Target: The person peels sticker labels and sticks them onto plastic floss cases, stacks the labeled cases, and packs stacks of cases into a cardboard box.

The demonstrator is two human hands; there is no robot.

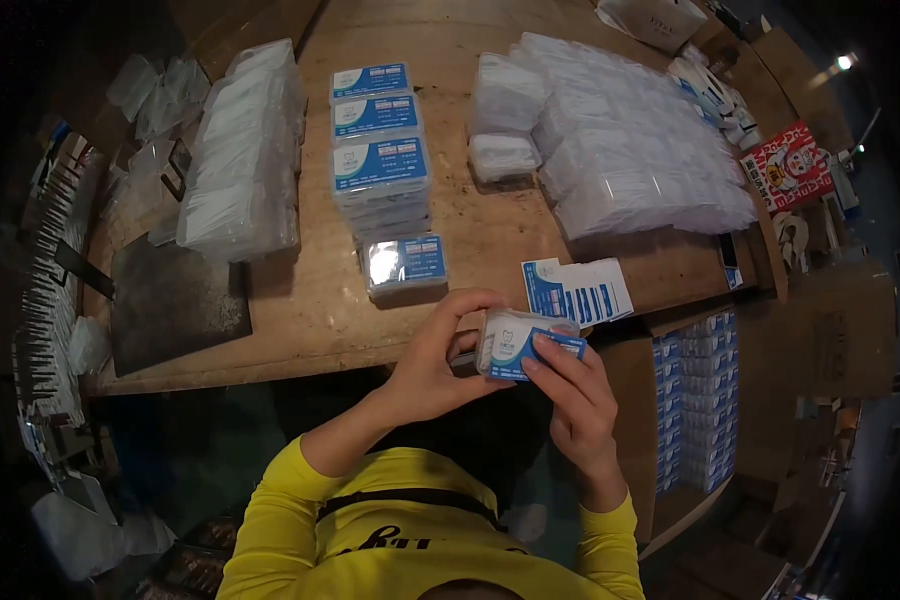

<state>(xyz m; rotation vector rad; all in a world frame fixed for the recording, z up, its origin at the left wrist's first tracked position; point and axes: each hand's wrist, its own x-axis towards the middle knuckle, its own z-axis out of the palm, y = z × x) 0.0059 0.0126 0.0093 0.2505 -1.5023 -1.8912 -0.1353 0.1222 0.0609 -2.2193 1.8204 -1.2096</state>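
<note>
My left hand and my right hand hold a small clear plastic box between them, over the table's front edge. A blue-and-white label card with a tooth drawing lies against its top. The left thumb and fingers grip the box's left end, while right fingers press on the card. Just beyond the hands, a pile of loose blue-and-white label cards lies spread on the table. One labelled box rests left of them. Behind it stand stacks of labelled boxes.
Unlabelled clear boxes are piled at the right and stacked at the left of the wooden table. A dark flat plate lies at the front left. Below right, a carton holds rows of labelled boxes.
</note>
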